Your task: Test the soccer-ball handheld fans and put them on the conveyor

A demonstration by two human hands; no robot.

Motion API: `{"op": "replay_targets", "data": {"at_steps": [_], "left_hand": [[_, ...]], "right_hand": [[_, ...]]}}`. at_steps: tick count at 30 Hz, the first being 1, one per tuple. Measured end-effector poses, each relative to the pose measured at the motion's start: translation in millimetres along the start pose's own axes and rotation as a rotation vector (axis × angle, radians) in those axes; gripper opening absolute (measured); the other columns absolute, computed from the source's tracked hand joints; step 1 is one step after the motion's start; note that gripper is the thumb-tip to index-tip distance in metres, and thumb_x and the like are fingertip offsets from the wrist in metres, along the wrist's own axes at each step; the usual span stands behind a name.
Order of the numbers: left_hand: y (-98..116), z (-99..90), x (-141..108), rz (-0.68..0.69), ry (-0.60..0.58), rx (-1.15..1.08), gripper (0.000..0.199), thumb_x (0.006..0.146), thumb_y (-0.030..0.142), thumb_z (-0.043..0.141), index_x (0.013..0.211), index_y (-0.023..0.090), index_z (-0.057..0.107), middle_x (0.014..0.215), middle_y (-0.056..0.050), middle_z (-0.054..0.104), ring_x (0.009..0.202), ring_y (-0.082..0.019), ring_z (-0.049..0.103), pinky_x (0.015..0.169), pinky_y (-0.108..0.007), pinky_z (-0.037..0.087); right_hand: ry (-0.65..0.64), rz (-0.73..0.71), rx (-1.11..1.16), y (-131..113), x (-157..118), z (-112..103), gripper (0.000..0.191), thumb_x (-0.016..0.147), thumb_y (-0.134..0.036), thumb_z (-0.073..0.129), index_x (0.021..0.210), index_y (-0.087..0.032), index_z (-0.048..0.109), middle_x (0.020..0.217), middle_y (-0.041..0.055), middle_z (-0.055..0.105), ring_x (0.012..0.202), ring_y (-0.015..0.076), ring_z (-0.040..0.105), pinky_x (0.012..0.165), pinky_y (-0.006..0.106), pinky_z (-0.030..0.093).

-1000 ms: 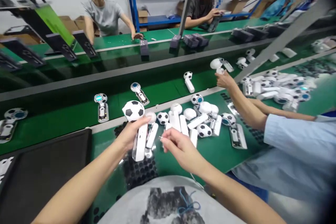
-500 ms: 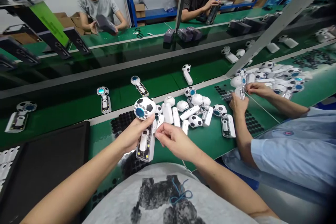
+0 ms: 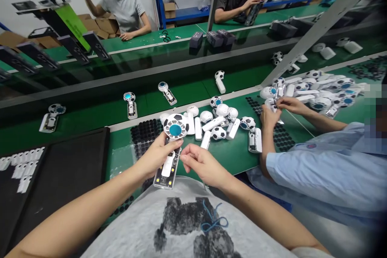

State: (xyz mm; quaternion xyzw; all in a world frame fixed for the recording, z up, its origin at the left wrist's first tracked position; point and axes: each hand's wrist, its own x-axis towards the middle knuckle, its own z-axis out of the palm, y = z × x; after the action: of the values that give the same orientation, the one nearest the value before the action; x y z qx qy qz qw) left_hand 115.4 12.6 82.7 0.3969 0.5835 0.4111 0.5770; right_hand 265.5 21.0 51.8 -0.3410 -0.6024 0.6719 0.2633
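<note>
My left hand [image 3: 159, 154] is closed around a gadget with a soccer-ball head [image 3: 175, 128]. Its flat clear body [image 3: 165, 169] shows a circuit board, small yellow squares and a white inset, and points down toward me. The blue disc on the ball faces me. At the right edge of that body, my right hand [image 3: 203, 163] has thumb and forefinger pinched together. Whatever lies between those fingertips is too small to make out. Just beyond both hands is a heap of similar white gadgets [image 3: 222, 123], some with their ball heads up.
Rows of black discs [image 3: 145, 133] lie left of the heap. A black tray [image 3: 72, 173] stands at the left. Gadgets [image 3: 131, 107] lie along the green channel behind the ledge. A co-worker's hands [image 3: 270, 113] handle another gadget at right. A slanted grey post [image 3: 302, 44] rises there.
The gadget in my left hand has turned, so its disc and clear face show more squarely. Gadgets in the channel have shifted right. The co-worker opposite has raised a dark box in one hand.
</note>
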Motion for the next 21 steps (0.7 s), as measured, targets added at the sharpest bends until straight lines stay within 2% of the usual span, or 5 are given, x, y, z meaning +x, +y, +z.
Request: {"op": "replay_targets", "data": {"at_steps": [5,12,17,19,21], "left_hand": [[0.0,4.3,-13.3,-0.002,0.033,0.004,0.040,0.070,0.027,0.062,0.107,0.018,0.052,0.111,-0.006,0.059,0.089,-0.018,0.057,0.074,-0.027,0.043],[8.8,-16.3,-29.1,-0.029,0.044,-0.042,0.037,0.070,0.026,0.061,0.105,0.016,0.051,0.101,-0.006,0.061,0.082,-0.017,0.056,0.070,-0.026,0.043],[9.2,-41.7,-44.7,0.049,0.015,-0.083,0.039,0.069,0.025,0.063,0.105,0.018,0.052,0.097,-0.004,0.061,0.079,-0.015,0.057,0.066,-0.024,0.044],[8.5,-59.6,-48.3,0.042,-0.023,-0.118,0.036,0.069,0.025,0.064,0.102,0.018,0.052,0.090,-0.003,0.062,0.071,-0.014,0.058,0.062,-0.023,0.045],[9.4,-87.0,-45.7,0.015,0.013,-0.179,0.033,0.070,0.029,0.063,0.099,0.018,0.051,0.083,-0.002,0.061,0.061,-0.012,0.057,0.055,-0.024,0.045]], "right_hand": [[-0.090,0.082,0.072,-10.2,-7.2,0.8,0.012,0.084,-0.022,0.048,0.074,-0.017,0.046,0.054,-0.0061,0.049,0.047,0.0067,0.038,0.049,0.020,0.029],[-0.121,0.090,0.072,-30.2,-3.6,22.8,0.011,0.082,-0.021,0.049,0.073,-0.017,0.046,0.052,-0.0072,0.049,0.043,0.0055,0.034,0.045,0.020,0.024],[-0.143,0.083,0.036,-41.7,4.3,51.4,0.014,0.082,-0.025,0.050,0.072,-0.017,0.046,0.051,-0.0070,0.048,0.045,0.0059,0.034,0.046,0.020,0.025],[-0.159,0.103,0.018,-43.8,5.8,61.5,0.017,0.081,-0.029,0.052,0.071,-0.017,0.046,0.052,-0.0063,0.047,0.047,0.0064,0.036,0.047,0.020,0.025],[-0.176,0.154,-0.007,-44.4,5.9,66.2,0.021,0.081,-0.034,0.054,0.072,-0.016,0.046,0.053,-0.0055,0.047,0.048,0.0066,0.035,0.046,0.019,0.022]]}}
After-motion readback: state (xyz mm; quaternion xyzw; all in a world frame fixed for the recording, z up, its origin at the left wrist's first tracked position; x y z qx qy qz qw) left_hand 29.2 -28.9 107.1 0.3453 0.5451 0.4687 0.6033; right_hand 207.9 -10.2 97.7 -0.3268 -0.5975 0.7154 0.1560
